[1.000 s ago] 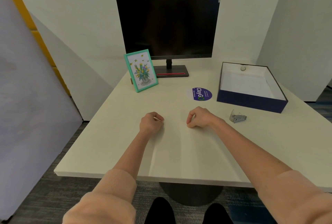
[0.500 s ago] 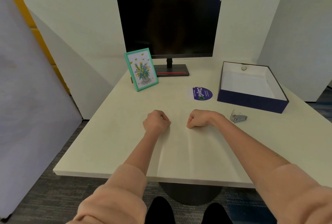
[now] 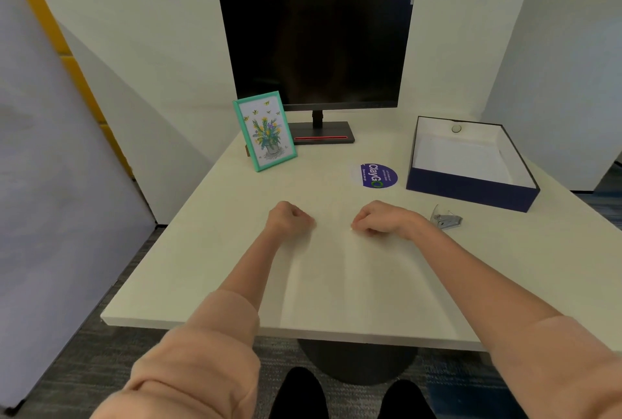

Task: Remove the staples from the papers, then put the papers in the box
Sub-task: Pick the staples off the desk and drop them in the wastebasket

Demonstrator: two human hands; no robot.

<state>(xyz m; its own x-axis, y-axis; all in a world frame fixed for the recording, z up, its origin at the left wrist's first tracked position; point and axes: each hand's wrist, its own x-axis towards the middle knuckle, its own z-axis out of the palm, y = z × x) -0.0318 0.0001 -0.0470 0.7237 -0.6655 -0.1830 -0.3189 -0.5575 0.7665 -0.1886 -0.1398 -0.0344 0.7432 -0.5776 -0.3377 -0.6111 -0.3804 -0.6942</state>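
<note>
Both of my hands rest as closed fists on the cream table, knuckles up. My left hand and my right hand sit a short gap apart. Under and in front of them lies a pale sheet of paper, barely distinct from the table; no staple can be made out. A small metal staple remover lies just right of my right wrist. The open navy box with a white inside stands at the back right, beyond the remover.
A dark monitor stands at the back centre, with a teal-framed flower picture leaning in front of it to the left. A round purple sticker lies between the picture and the box. The table's near edge runs across below my forearms.
My left fist has slid a little to the right, towards my right fist. The right hand, the remover and the box stay where they were.
</note>
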